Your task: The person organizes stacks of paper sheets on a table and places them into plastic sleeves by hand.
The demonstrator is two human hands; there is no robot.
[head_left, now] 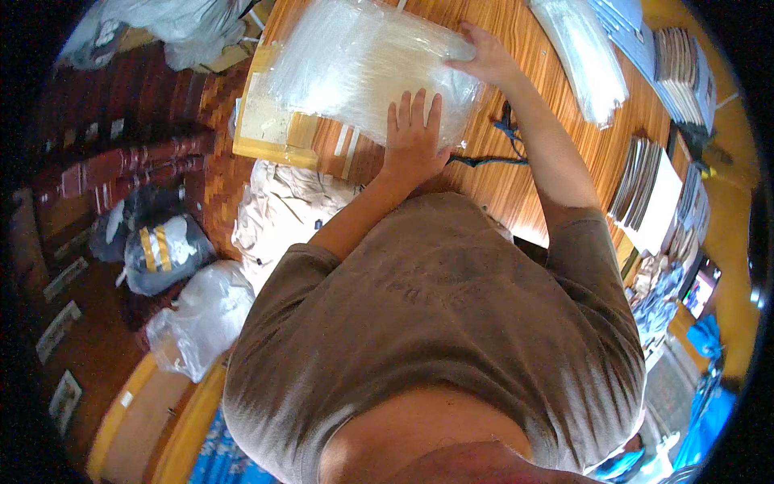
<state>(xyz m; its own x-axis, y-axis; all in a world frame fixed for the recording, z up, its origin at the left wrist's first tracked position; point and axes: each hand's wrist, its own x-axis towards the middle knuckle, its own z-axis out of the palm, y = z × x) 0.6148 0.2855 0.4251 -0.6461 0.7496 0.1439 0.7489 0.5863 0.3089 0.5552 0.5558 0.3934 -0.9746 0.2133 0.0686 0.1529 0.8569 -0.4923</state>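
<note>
A wide stack of clear plastic bags (347, 56) lies on the wooden table, shiny and creased. My left hand (414, 133) rests flat on its near right part, fingers spread. At the stack's far right edge is my right hand (484, 58), thumb and fingers apart and touching the plastic; some fingertips are hard to make out. Beneath the stack's left side, part of a yellow-bordered board (266, 133) shows. A dark cord (488, 160) lies on the table close to my left hand.
Another bundle of clear plastic bags (582, 60) lies at the far right of the table (516, 181). Stacks of folded cloth or card (637, 189) line the right edge. Filled plastic bags (201, 319) sit on the left, near pale cloth (278, 210). A lit phone (701, 289) is at right.
</note>
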